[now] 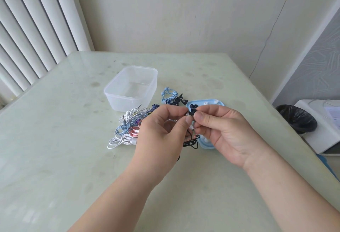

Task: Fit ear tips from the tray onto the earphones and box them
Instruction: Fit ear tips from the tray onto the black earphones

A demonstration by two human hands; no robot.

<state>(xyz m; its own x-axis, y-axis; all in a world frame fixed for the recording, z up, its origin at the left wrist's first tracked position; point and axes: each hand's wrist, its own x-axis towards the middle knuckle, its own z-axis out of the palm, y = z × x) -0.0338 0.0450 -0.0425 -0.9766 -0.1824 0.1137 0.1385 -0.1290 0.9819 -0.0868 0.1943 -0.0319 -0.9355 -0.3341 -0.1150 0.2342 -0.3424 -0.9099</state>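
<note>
Head view: above the near-left part of the light-blue plastic tray point(207, 147), the left hand point(161, 128) and the right hand point(228, 130) meet fingertip to fingertip. The left fingers point(188, 120) pinch a small dark earbud with a silvery metal body point(188, 114). The right fingers point(199, 117) pinch a tiny black rubber ear tip point(193, 111) against the earbud's end (the thumbs hide the joint, so I cannot tell whether it has seated). Spare dark ear tips point(193, 105) sit in the tray's far-left corner.

Just left of the tray lies a tangled pile of white, blue and pink wired earphones point(127, 128) on the pale green glass counter point(64, 149). Beyond that pile, further left of the tray, stands the clear rectangular plastic box point(131, 88), with nothing visible inside.

The ear tip looks featherlight, soft and springy, so it will probably fold or pop away if squeezed hard. It is best held by its skirt and rolled over the nozzle. The earbud seems rigid, smooth and easy to fumble, so the body is the place to grip, not the limp cable, which is likely to snag the pile.
</note>
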